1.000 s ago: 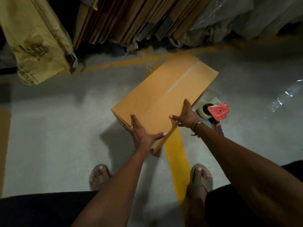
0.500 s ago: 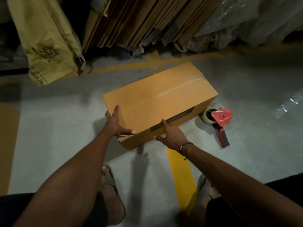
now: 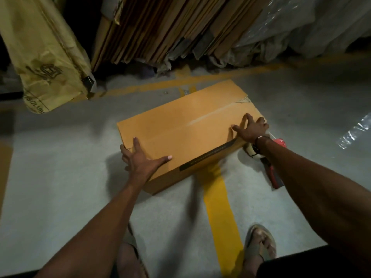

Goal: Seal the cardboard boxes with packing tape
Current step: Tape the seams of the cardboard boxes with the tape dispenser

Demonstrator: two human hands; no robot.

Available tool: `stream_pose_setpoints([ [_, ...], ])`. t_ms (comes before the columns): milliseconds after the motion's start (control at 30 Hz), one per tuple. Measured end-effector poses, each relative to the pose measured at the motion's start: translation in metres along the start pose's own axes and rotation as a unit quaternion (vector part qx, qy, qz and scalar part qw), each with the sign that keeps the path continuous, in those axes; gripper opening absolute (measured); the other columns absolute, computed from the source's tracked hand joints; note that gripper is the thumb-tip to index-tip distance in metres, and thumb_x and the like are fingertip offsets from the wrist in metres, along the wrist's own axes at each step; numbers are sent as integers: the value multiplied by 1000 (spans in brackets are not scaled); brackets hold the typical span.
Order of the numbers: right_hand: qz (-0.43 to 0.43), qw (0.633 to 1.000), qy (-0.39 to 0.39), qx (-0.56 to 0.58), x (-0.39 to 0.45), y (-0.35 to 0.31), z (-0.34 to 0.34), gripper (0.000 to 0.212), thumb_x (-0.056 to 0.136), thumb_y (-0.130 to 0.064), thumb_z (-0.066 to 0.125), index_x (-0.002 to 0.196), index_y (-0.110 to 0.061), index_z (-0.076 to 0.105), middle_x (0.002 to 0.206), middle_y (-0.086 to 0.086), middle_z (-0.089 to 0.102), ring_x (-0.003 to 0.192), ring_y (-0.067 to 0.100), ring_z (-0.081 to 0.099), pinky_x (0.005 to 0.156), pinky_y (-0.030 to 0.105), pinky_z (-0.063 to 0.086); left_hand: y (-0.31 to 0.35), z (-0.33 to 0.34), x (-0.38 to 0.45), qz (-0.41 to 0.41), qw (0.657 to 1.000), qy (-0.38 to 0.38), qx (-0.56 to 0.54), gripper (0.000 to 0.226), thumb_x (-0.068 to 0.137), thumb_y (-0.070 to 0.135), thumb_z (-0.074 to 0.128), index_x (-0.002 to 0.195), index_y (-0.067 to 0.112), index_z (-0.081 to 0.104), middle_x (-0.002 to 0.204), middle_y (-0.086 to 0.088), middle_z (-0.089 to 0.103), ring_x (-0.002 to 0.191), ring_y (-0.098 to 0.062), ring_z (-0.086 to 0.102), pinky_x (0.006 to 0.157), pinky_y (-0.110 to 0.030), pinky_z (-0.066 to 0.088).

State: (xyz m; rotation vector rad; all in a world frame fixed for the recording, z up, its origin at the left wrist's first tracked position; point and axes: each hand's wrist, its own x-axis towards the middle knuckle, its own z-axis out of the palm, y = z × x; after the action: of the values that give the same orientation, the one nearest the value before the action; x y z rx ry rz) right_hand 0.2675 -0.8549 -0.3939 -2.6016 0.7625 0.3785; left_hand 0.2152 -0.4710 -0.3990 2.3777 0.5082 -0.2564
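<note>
A closed brown cardboard box (image 3: 186, 125) lies flat on the grey floor, with a strip of clear tape along its top seam. My left hand (image 3: 141, 160) rests spread on the box's near left corner. My right hand (image 3: 250, 128) presses with spread fingers on the box's right end. A red tape dispenser (image 3: 270, 167) with a roll of packing tape lies on the floor just right of the box, partly hidden behind my right wrist.
Flattened cardboard sheets (image 3: 170, 27) lean at the back, a yellow sack (image 3: 44, 57) hangs at the left and plastic wrap (image 3: 311, 27) is piled at the right. A yellow floor line (image 3: 220, 213) runs under the box. My sandalled feet (image 3: 259, 243) stand near.
The box went from tilted on edge to lying flat on the floor. My left hand slid to the near left corner and my right hand moved up to the box's right end.
</note>
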Motion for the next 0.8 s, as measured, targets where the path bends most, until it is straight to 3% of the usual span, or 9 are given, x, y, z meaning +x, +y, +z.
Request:
stream_pose_setpoints([
  [133, 25, 998, -32, 37, 15, 9, -4, 119, 67, -78, 78, 161, -40, 15, 169, 16, -14, 153, 50, 2, 118, 68, 25, -3, 2, 15, -4, 1000, -11, 23, 153, 40, 85, 85, 164, 35, 11, 169, -8, -14, 155, -45, 4, 118, -67, 27],
  [267, -2, 997, -36, 74, 16, 23, -6, 132, 50, -81, 83, 158, -38, 22, 167, 12, 4, 149, 48, 22, 117, 62, 35, -7, -2, 32, 4, 999, -19, 30, 153, 42, 84, 85, 165, 34, 9, 170, -7, -17, 157, -43, 1, 121, -65, 24],
  [400, -3, 998, -30, 50, -3, 30, -4, 126, 56, -80, 82, 159, -35, 24, 160, 13, 19, 143, 46, 34, 112, 56, 44, -5, -12, 51, 20, 997, -48, 56, 155, 41, 84, 83, 166, 32, 6, 170, -11, -21, 157, -40, -10, 124, -64, 16],
  [533, -3, 1000, -24, 17, -36, 40, 1, 124, 62, -83, 76, 161, -34, 20, 153, 17, 25, 139, 47, 38, 111, 54, 45, 6, -23, 71, 19, 986, -62, 153, 157, 40, 78, 89, 165, 29, 9, 168, -15, -26, 156, -41, -18, 122, -67, 3],
  [667, -7, 1000, -21, -13, -76, 65, 12, 120, 69, -87, 66, 163, -33, 13, 158, 22, 22, 144, 50, 30, 115, 56, 36, 22, -20, 72, 17, 972, -109, 210, 146, 51, 62, 96, 165, 31, 10, 170, -14, -20, 156, -44, -13, 121, -68, 11],
  [800, -31, 999, -35, 13, -104, 94, 18, 112, 79, -78, 67, 164, -32, 11, 160, 22, 16, 145, 49, 27, 117, 58, 32, 35, -13, 55, 31, 965, -140, 219, 124, 69, 44, 91, 165, 31, 15, 171, -8, -16, 156, -42, -10, 119, -69, 17],
])
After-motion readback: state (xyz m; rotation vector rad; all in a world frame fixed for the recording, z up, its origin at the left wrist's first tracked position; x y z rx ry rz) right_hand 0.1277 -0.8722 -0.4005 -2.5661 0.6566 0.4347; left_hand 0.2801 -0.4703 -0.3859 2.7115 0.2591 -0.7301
